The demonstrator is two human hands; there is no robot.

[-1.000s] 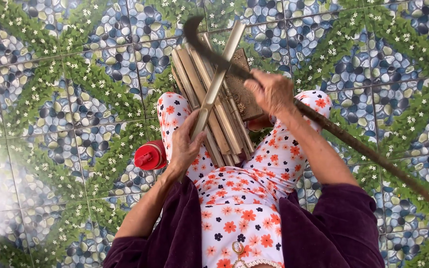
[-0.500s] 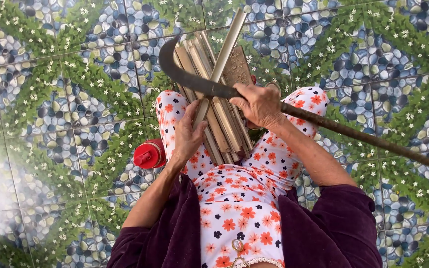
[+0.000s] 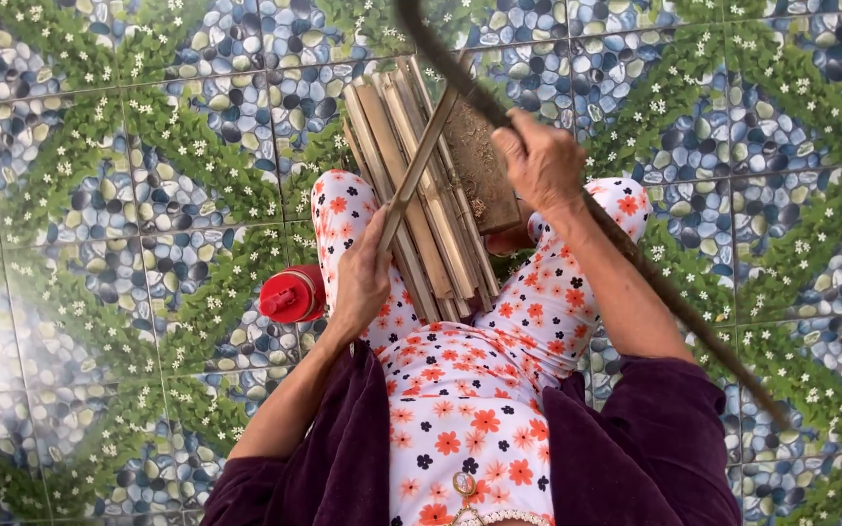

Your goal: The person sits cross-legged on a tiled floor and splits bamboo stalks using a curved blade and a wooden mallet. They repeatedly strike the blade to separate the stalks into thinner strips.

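My right hand (image 3: 541, 161) grips a long curved knife (image 3: 635, 253) by the middle of its dark handle; the blade end is raised toward the top of the view. My left hand (image 3: 363, 278) holds one thin bamboo strip (image 3: 421, 156) that slants across a bundle of split bamboo slats (image 3: 411, 185). The bundle rests between my knees on my flower-patterned trousers (image 3: 460, 390). A brown wooden block (image 3: 479, 166) lies under the strips by my right hand.
A red bottle (image 3: 292, 294) stands on the floor beside my left knee. The floor is tiled with a pebble-and-leaf pattern (image 3: 99, 195). My purple sleeves (image 3: 635, 448) fill the bottom of the view.
The knife blade lay across the bamboo strip half a second ago; now my right hand has swung it up and away. The left hand keeps its hold on the strip.
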